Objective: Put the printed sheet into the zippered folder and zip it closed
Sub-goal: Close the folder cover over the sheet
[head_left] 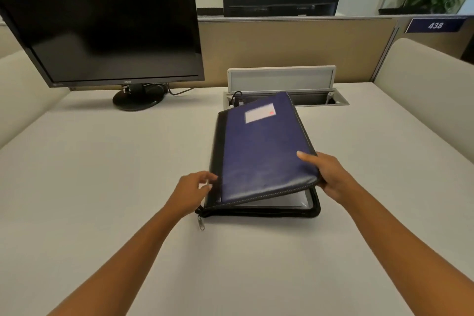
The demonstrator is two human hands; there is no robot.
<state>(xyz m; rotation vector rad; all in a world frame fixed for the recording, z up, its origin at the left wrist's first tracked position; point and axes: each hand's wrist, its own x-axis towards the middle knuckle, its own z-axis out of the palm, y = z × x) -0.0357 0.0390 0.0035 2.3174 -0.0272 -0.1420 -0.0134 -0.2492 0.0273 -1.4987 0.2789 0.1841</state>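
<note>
Now the blue and black zippered folder [259,151] lies on the pale tabletop [102,187] between both hands. Its right hand [325,174] grips the bendy cover's corner, lifted a little. The left hand [193,191] touches the spine, fingers loose. Something pale shows inside. The small metal zipper pull [201,223], just below the left hand, looks like the place to pinch.

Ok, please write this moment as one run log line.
right hand: holds folder cover | left hand: at spine | zipper pull: unzipped

Pale desk [102,187], blue zippered folder [261,151] near centre, black monitor [102,25] back left
</note>
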